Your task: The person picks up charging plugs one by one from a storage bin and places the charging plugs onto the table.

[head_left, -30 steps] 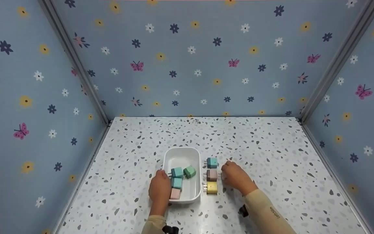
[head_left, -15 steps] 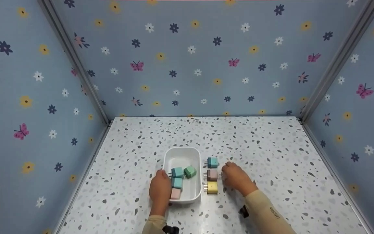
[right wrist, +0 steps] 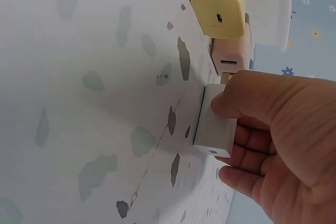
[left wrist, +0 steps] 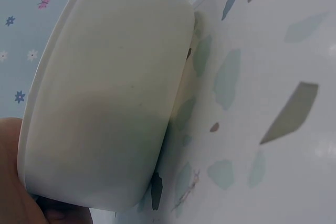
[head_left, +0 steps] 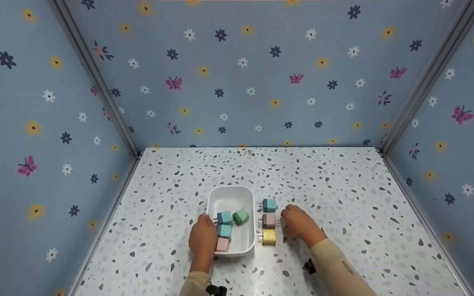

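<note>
Head view, left hand (head_left: 203, 237) gripping white tray (head_left: 241, 243), right hand (head_left: 301, 224) pinching white charger (right wrist: 212, 129), sleeve lettering (head_left: 348, 267) illegible

A white surface (head_left: 323, 172), speckled with grey chips, is enclosed by a light blue back panel (head_left: 243, 76), a left panel (head_left: 10, 98) and a right panel (head_left: 463, 152), all printed with white, yellow and dark blue flowers and pink butterflies. A grey left post (head_left: 96, 78) and right post (head_left: 432, 74) line the corners.
</note>
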Tool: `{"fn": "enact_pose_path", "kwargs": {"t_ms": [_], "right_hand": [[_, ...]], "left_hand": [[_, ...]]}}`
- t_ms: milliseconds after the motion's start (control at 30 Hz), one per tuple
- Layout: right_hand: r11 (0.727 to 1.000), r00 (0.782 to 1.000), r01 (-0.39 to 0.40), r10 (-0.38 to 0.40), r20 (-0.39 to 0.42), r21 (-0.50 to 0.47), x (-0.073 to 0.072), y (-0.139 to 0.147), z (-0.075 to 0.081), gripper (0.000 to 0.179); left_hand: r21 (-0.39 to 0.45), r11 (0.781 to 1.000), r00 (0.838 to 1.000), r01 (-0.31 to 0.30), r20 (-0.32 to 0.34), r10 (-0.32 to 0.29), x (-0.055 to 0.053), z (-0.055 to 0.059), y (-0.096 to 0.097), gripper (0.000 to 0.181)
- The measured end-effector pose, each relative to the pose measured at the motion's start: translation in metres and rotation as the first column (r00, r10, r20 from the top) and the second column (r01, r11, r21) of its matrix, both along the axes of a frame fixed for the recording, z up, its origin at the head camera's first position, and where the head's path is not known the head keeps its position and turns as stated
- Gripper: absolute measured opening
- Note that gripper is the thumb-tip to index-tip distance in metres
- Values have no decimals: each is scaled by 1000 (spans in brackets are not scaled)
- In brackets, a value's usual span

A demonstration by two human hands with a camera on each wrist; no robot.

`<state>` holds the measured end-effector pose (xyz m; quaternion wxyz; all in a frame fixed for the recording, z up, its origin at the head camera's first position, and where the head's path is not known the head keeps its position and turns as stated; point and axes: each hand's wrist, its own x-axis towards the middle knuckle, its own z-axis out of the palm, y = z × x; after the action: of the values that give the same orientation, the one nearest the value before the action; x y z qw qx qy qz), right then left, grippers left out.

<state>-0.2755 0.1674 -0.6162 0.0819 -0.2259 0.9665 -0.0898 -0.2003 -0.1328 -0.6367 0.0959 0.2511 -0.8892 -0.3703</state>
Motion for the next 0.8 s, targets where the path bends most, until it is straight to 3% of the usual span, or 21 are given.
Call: {"fn": "enact_pose_path", "kwargs": {"t_ms": [433,600,800], "right_hand": [[1000,1000,-3,3,30,13,-2,-2,7,41],[1000,1000,6,-5,26,-20,-4,-3,12,40],[997,998,-47,44,-52,-58,-4,-7,16,43]], "left_hand": [[15,1000,999,3,40,-3,-1,-2,0,42],[9,1000,1000,-3,23,3,-1,-2,0,41],[2,1000,1000,-2,-2,2,0,-3,-1,38]]}}
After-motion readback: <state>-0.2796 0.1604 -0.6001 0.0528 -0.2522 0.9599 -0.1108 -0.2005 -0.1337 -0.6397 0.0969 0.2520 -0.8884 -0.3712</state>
